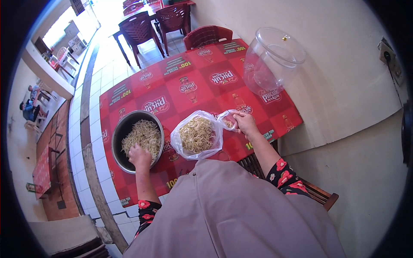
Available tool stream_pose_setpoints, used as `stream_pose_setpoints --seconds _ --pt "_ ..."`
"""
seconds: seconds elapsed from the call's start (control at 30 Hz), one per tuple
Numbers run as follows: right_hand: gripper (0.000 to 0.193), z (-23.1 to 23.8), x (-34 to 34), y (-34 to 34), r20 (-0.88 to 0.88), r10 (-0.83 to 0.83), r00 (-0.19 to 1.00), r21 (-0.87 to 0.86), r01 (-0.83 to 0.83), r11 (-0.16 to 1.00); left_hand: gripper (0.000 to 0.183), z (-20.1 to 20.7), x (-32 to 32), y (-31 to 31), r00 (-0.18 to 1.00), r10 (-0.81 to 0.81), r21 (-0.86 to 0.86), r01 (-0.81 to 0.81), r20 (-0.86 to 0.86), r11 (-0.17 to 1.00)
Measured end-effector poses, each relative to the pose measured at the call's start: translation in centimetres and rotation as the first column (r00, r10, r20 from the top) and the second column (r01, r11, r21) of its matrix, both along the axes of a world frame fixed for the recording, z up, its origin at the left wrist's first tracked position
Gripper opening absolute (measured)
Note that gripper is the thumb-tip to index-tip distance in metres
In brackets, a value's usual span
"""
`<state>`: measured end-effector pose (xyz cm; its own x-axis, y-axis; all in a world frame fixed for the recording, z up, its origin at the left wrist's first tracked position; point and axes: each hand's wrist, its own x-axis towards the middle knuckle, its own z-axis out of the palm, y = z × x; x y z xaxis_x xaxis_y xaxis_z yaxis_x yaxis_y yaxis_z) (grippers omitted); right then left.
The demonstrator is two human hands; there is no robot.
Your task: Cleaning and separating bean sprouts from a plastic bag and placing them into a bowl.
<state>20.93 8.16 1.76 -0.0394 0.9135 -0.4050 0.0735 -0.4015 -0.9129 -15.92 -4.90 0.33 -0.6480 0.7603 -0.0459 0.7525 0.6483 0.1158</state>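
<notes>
A deep metal bowl [116,148] holds a heap of bean sprouts [146,132] on the left of the table. My left hand [140,155] reaches into it, its fingers closed among the sprouts; the fingertips are partly hidden. In front of me, to the right of the bowl, sits an open clear plastic bag [177,146] filled with more sprouts [195,134]. Beside that bag, my right hand [246,124] grips a small clear plastic bag [223,117] by its right side. A few pale bits show inside the small bag.
A red printed cloth covers the table [206,94]. A large clear plastic tub [275,64] stands at its far right, near the wall. Red plastic chairs [137,33] stand beyond the table. A wooden chair [320,198] is close on my right. Seated people [32,109] are far left.
</notes>
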Motion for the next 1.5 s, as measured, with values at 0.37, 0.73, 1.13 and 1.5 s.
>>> stream_pose_setpoints --seconds 0.37,0.73,1.13,1.5 --pt "0.021 -1.2 -0.7 -0.5 -0.118 -0.032 0.992 -0.078 0.023 0.997 0.022 -1.6 13.2 6.1 0.737 -0.671 0.130 0.660 0.079 0.740" --pt "0.026 0.1 -1.7 -3.7 -0.186 0.108 0.977 -0.129 -0.134 0.983 0.020 -5.2 13.8 8.7 0.721 -0.680 0.011 0.685 0.134 0.728" --pt "0.030 0.4 -4.2 -4.4 -0.365 0.265 0.893 -0.046 -0.301 0.953 0.015 -2.1 10.4 7.8 0.140 -0.369 0.373 -0.006 0.919 0.928" --pt "0.031 1.4 -5.9 -5.6 -0.265 0.420 0.868 0.056 -0.421 0.905 0.013 0.8 10.8 6.6 -0.305 -0.332 0.297 -0.157 0.893 0.942"
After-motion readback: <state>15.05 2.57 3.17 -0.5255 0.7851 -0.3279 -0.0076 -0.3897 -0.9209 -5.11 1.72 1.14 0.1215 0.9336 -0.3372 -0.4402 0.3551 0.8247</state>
